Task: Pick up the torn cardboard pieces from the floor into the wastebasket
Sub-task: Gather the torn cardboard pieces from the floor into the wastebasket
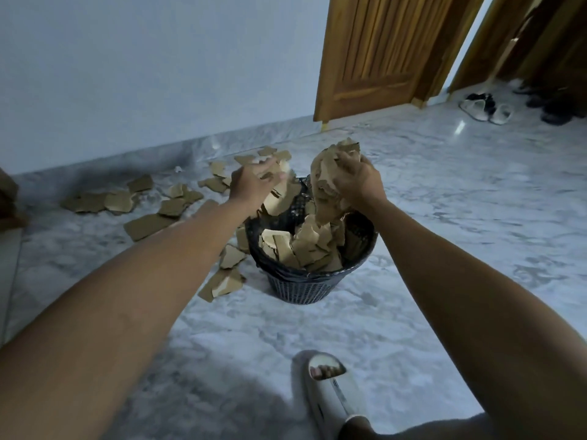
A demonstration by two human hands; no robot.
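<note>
head view, looking down: two bare arms reach over a dark mesh wastebasket [313,281] on a marble floor [444,217]. the right hand [357,182] curls round a bundle of torn cardboard [324,185] just above the rim. the left hand [254,185] hovers with fingers loosely spread, pieces [278,198] dropping beneath it. the basket is heaped nearly full. more scraps [146,201] lie scattered to the left, some [225,281] beside the basket. they look light, stiff and ragged-edged, best gathered in stacks and gripped across the flat faces.
</note>
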